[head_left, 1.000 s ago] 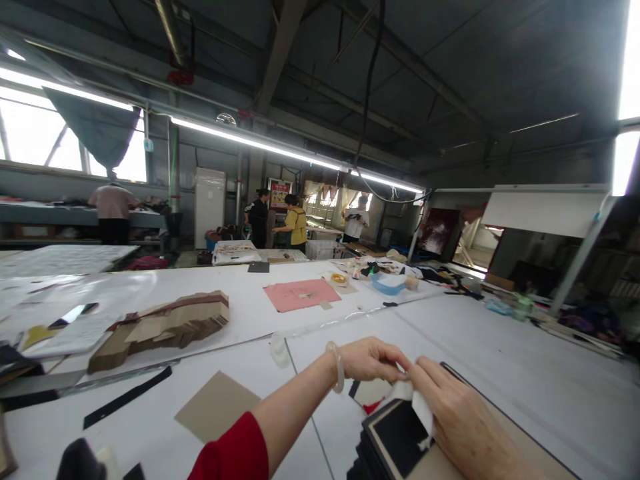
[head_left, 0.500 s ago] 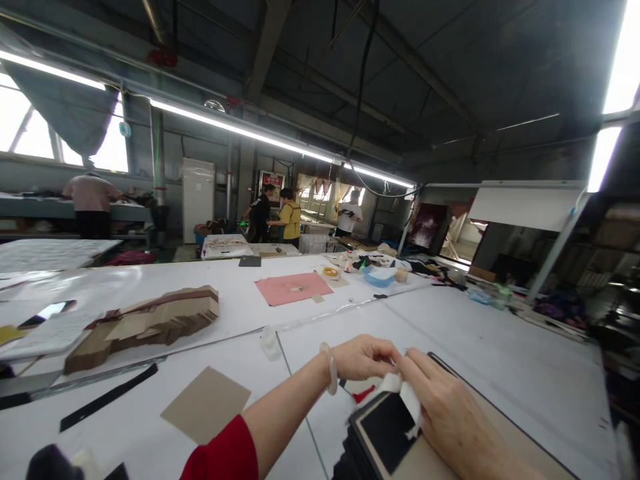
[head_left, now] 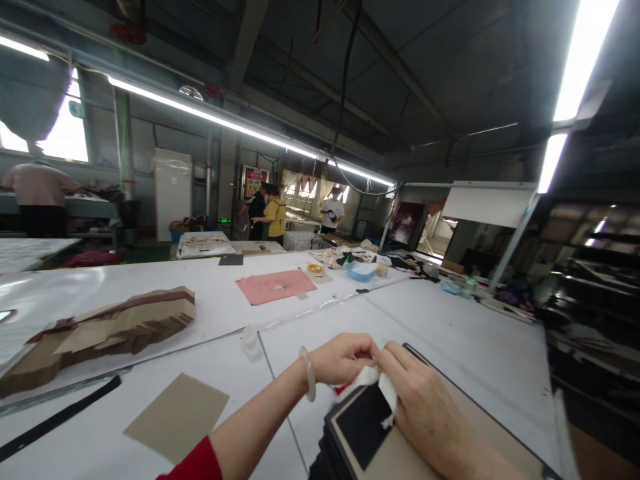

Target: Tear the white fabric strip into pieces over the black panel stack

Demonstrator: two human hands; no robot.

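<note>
I have both hands together at the near edge of the white desk (head_left: 450, 347), over the top panel of a stack of dark panels (head_left: 360, 427) that lies just under them. My left hand (head_left: 343, 357) and right hand (head_left: 425, 413) are each pinched on a white strip (head_left: 383, 387) that looks like paper or tape backing, fingers closed on it at the panel's far corner; whether the strip is stuck to the panel or only lies on it I cannot tell from here. As I judge it, the step is working that strip at the corner, so I would keep the pull low and parallel to the panel's face, with the right palm bearing down on the stack so the top piece does not slide off the ones beneath. A slow, even draw should keep the strip from tearing. A bit of red shows just under the left hand, too hidden to name. A tan card sheet (head_left: 177, 417) lies apart to the left and a long stack of brown card pieces (head_left: 100, 327) beyond it; neither is in the way.
</note>
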